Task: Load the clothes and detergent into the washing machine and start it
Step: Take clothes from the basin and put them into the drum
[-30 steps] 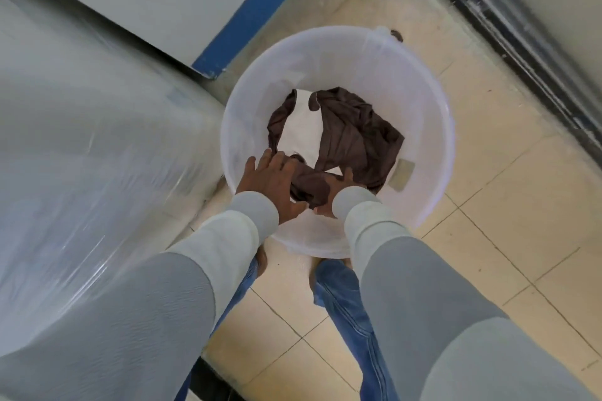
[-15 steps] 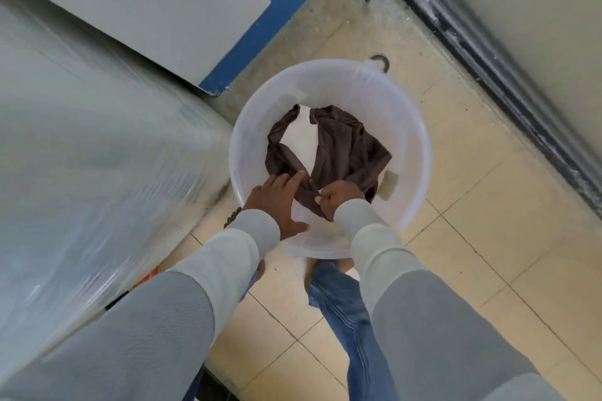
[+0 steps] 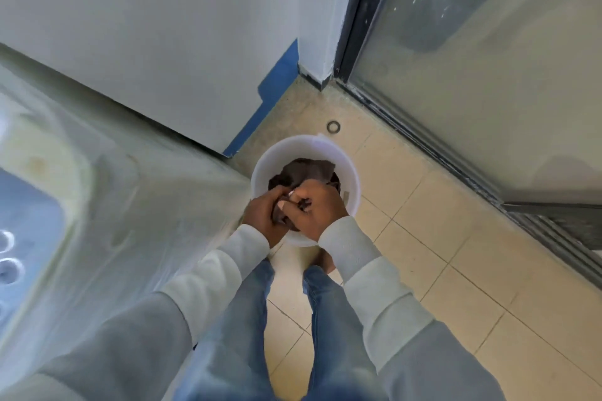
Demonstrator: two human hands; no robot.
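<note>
writing: I am seeing no readable brand, label or text anywhere; a small tan patch point(image 3: 346, 196) on the bucket's inner wall is too blurred to read.
bucket: white translucent bucket point(image 3: 353, 182) is sitting on the floor in front of my feet, just beside the washing machine.
bucket contents: brown cloth point(image 3: 308, 171) is bunching up inside it, the near part rising into my hands; I can't tell whether anything else is lying under it.
left hand: my left hand point(image 3: 264, 216) is curling its fingers closed around the near left part of the cloth, over the bucket's near rim.
right hand: my right hand point(image 3: 317, 210) is gripping the same bundle, fingers bent and pressed into the fabric, thumb tip showing on top; the two hands are touching each other.
sleeves: pale grey sleeves point(image 3: 350, 249) are reaching down to both wrists.
washing machine: washing machine point(image 3: 107, 205) is filling the left side, wrapped in clear plastic film, heavily blurred; a blue patch and round shapes are showing at the far left edge, not readable.
floor: beige tiled floor point(image 3: 456, 270) is carrying the bucket; a small dark ring point(image 3: 333, 127) is lying near the corner, apart from the bucket.
surroundings: white wall with blue base strip point(image 3: 273, 88) is standing behind; frosted glass door point(image 3: 488, 75) in a dark frame is running along the right.
legs: blue jeans point(image 3: 241, 319) are showing below the hands.
</note>
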